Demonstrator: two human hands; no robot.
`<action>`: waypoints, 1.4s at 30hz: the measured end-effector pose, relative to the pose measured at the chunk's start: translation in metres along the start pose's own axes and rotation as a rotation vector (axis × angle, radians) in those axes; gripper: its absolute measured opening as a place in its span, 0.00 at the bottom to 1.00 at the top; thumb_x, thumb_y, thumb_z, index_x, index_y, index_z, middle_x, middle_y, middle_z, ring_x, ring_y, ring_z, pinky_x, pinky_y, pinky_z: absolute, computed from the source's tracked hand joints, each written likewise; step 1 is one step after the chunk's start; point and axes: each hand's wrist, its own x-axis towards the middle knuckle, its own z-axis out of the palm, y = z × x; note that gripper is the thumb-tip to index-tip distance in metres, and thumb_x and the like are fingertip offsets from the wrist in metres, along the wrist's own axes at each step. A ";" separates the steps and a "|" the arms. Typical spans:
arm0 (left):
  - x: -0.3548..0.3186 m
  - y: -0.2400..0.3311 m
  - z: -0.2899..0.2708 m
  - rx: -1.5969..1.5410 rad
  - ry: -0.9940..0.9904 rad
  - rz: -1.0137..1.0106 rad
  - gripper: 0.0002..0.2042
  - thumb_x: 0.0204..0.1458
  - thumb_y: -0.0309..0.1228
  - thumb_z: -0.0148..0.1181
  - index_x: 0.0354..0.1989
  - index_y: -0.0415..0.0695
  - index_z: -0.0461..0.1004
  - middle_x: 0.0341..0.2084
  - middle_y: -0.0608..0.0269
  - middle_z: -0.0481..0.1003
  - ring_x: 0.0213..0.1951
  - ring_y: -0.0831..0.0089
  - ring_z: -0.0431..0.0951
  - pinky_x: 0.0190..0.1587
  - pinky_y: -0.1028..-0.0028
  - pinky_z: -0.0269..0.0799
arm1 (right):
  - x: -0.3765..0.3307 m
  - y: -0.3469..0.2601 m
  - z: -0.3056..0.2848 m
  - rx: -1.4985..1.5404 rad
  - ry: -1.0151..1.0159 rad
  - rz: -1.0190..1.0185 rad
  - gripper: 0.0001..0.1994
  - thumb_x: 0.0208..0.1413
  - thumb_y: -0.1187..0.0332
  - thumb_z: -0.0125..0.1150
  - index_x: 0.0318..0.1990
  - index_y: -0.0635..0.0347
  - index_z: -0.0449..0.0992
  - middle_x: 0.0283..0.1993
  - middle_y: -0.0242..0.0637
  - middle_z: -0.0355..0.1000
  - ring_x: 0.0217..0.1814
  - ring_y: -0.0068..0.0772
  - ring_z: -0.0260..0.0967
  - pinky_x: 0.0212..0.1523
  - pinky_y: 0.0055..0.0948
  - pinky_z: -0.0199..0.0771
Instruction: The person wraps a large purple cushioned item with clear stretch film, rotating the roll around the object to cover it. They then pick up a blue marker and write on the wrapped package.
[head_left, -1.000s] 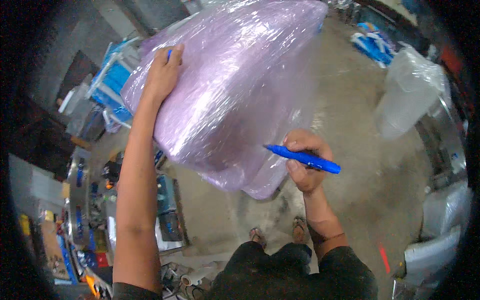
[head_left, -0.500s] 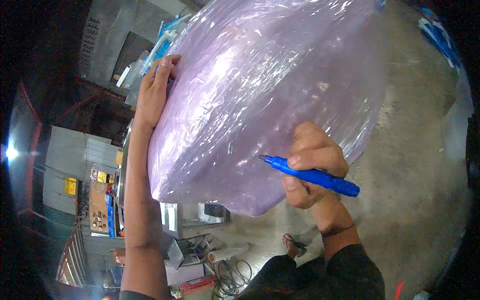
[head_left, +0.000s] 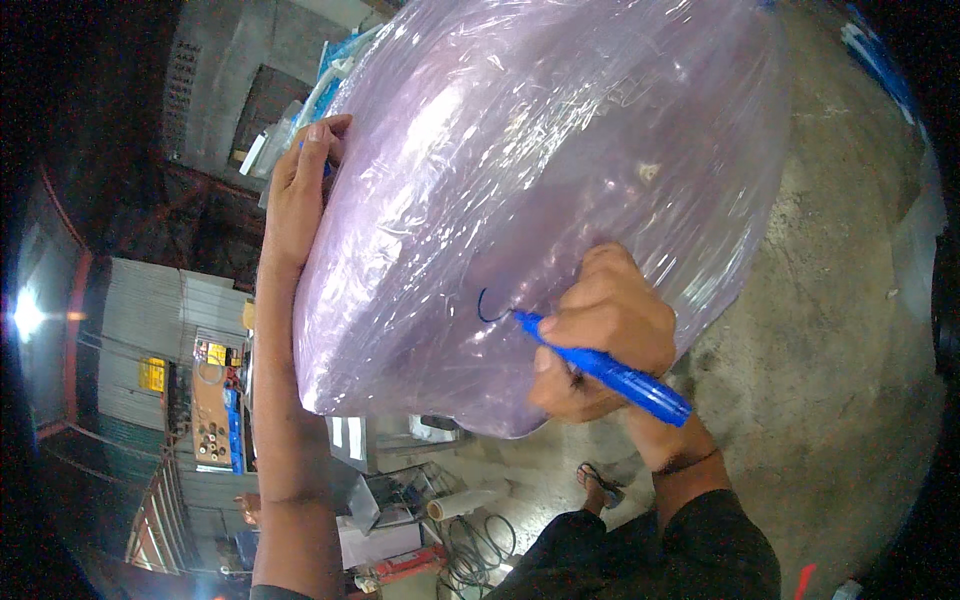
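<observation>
A large, bulging bundle (head_left: 560, 130) wrapped in shiny, pale purple clear plastic fills the middle of the head view. My right hand (head_left: 610, 330) grips a blue marker (head_left: 630, 382), its dark tip touching the plastic. Beside the tip runs a short, curved dark line (head_left: 482, 305) on the wrap. Along the bundle's left edge rests my left hand (head_left: 300, 185), fingers bent. A small blue piece (head_left: 328, 166) shows among those fingers; most of it is hidden, so its kind is unclear.
Under the bundle's near end stand a metal frame cart (head_left: 385, 495), a roll of clear film (head_left: 465, 500) and coiled cable (head_left: 480, 555) on the concrete floor (head_left: 830, 330). A tool board (head_left: 212, 410) hangs at the left. Blue-and-white material (head_left: 880, 65) lies far right.
The marker tip has come down onto the plastic, and a curved dark line has appeared there. My right hand shifted slightly left. My left hand stays at the bundle's edge.
</observation>
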 end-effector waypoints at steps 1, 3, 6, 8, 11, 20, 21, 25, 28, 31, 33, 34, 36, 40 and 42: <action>0.000 0.000 0.000 -0.003 -0.003 0.003 0.23 0.71 0.47 0.42 0.41 0.39 0.77 0.47 0.62 0.77 0.42 0.76 0.70 0.48 0.75 0.65 | -0.001 0.000 -0.001 0.016 0.011 0.008 0.15 0.38 0.76 0.70 0.38 0.54 0.79 0.29 0.33 0.76 0.27 0.33 0.72 0.29 0.32 0.69; 0.002 -0.001 -0.001 -0.011 -0.019 0.050 0.23 0.72 0.47 0.41 0.37 0.39 0.75 0.50 0.58 0.77 0.46 0.74 0.71 0.52 0.73 0.65 | -0.002 -0.002 -0.004 0.060 0.031 0.027 0.15 0.38 0.76 0.70 0.38 0.54 0.79 0.29 0.33 0.76 0.27 0.33 0.72 0.30 0.32 0.70; 0.002 0.002 -0.002 -0.015 -0.046 0.075 0.24 0.72 0.47 0.41 0.32 0.39 0.72 0.54 0.53 0.76 0.51 0.70 0.72 0.56 0.71 0.64 | -0.004 -0.005 -0.006 0.138 0.044 0.045 0.15 0.38 0.76 0.70 0.37 0.54 0.79 0.29 0.33 0.76 0.27 0.33 0.73 0.30 0.33 0.70; 0.000 0.003 -0.002 -0.022 -0.047 0.058 0.24 0.72 0.47 0.41 0.31 0.39 0.71 0.55 0.52 0.76 0.53 0.68 0.72 0.58 0.70 0.63 | -0.004 -0.005 -0.005 0.133 0.026 0.046 0.15 0.38 0.76 0.70 0.37 0.54 0.80 0.29 0.33 0.76 0.27 0.33 0.73 0.30 0.33 0.70; 0.000 0.003 -0.001 -0.027 -0.023 0.007 0.24 0.72 0.46 0.41 0.31 0.38 0.72 0.54 0.51 0.76 0.53 0.68 0.72 0.58 0.70 0.63 | -0.004 -0.001 0.002 0.024 -0.008 -0.002 0.15 0.36 0.76 0.70 0.36 0.53 0.80 0.28 0.33 0.76 0.27 0.33 0.73 0.31 0.32 0.71; 0.011 -0.010 0.001 -0.124 -0.039 -0.013 0.26 0.72 0.47 0.41 0.30 0.37 0.71 0.53 0.51 0.76 0.52 0.69 0.72 0.61 0.70 0.61 | -0.008 0.005 -0.005 0.095 -0.036 0.030 0.15 0.34 0.77 0.69 0.34 0.53 0.78 0.27 0.31 0.74 0.25 0.33 0.70 0.29 0.30 0.67; 0.011 -0.011 0.000 -0.128 -0.046 -0.034 0.26 0.72 0.47 0.41 0.29 0.37 0.71 0.53 0.51 0.76 0.52 0.69 0.72 0.61 0.70 0.61 | -0.008 0.004 -0.009 0.119 -0.068 0.043 0.16 0.34 0.77 0.69 0.35 0.53 0.78 0.27 0.31 0.74 0.25 0.33 0.70 0.28 0.30 0.66; 0.011 -0.011 -0.001 -0.065 -0.032 -0.058 0.26 0.72 0.47 0.40 0.29 0.37 0.70 0.54 0.49 0.76 0.53 0.68 0.71 0.62 0.69 0.60 | -0.006 0.001 -0.019 0.180 0.081 0.040 0.19 0.41 0.76 0.69 0.44 0.54 0.75 0.29 0.30 0.74 0.24 0.32 0.67 0.30 0.30 0.66; 0.009 -0.008 -0.001 -0.111 -0.066 -0.030 0.26 0.72 0.47 0.40 0.29 0.37 0.70 0.53 0.49 0.76 0.53 0.68 0.71 0.62 0.69 0.60 | 0.000 0.002 -0.019 0.007 0.099 -0.006 0.16 0.42 0.75 0.70 0.42 0.53 0.77 0.29 0.30 0.75 0.26 0.32 0.70 0.31 0.31 0.68; 0.008 -0.006 -0.001 -0.066 -0.030 -0.025 0.26 0.72 0.47 0.40 0.28 0.37 0.70 0.53 0.49 0.76 0.52 0.68 0.71 0.62 0.68 0.60 | 0.006 0.006 -0.014 -0.051 0.058 0.029 0.14 0.42 0.74 0.70 0.38 0.52 0.78 0.31 0.31 0.77 0.27 0.33 0.72 0.32 0.33 0.70; 0.009 -0.006 -0.001 -0.075 -0.024 -0.036 0.26 0.72 0.47 0.40 0.28 0.37 0.69 0.53 0.49 0.76 0.51 0.67 0.71 0.62 0.68 0.61 | 0.008 0.007 -0.012 -0.059 0.060 0.048 0.12 0.42 0.74 0.69 0.36 0.52 0.78 0.31 0.32 0.78 0.28 0.33 0.73 0.33 0.33 0.71; 0.009 -0.006 -0.001 -0.080 -0.023 -0.044 0.26 0.72 0.48 0.40 0.28 0.37 0.69 0.53 0.49 0.76 0.51 0.67 0.71 0.62 0.67 0.61 | 0.009 0.007 -0.011 -0.074 0.041 0.071 0.11 0.42 0.74 0.69 0.35 0.52 0.78 0.31 0.32 0.78 0.28 0.33 0.74 0.33 0.34 0.71; 0.010 -0.006 -0.002 -0.119 -0.042 -0.048 0.26 0.72 0.47 0.41 0.28 0.37 0.69 0.53 0.49 0.76 0.51 0.67 0.71 0.62 0.67 0.61 | 0.009 0.008 -0.013 -0.080 -0.034 0.028 0.10 0.42 0.74 0.69 0.34 0.52 0.78 0.31 0.32 0.78 0.28 0.34 0.74 0.33 0.34 0.72; 0.009 -0.006 -0.003 -0.140 -0.030 -0.065 0.26 0.72 0.47 0.40 0.28 0.37 0.69 0.53 0.49 0.76 0.51 0.66 0.71 0.62 0.66 0.60 | 0.008 0.009 -0.019 -0.047 -0.007 0.032 0.09 0.42 0.74 0.69 0.33 0.53 0.78 0.30 0.32 0.78 0.28 0.34 0.74 0.33 0.34 0.73; 0.008 -0.007 -0.003 -0.050 -0.026 0.076 0.26 0.72 0.46 0.40 0.28 0.37 0.69 0.53 0.49 0.76 0.52 0.66 0.71 0.63 0.66 0.59 | 0.008 0.011 -0.019 -0.003 0.062 0.039 0.09 0.43 0.73 0.68 0.34 0.54 0.78 0.30 0.33 0.76 0.28 0.32 0.71 0.34 0.33 0.72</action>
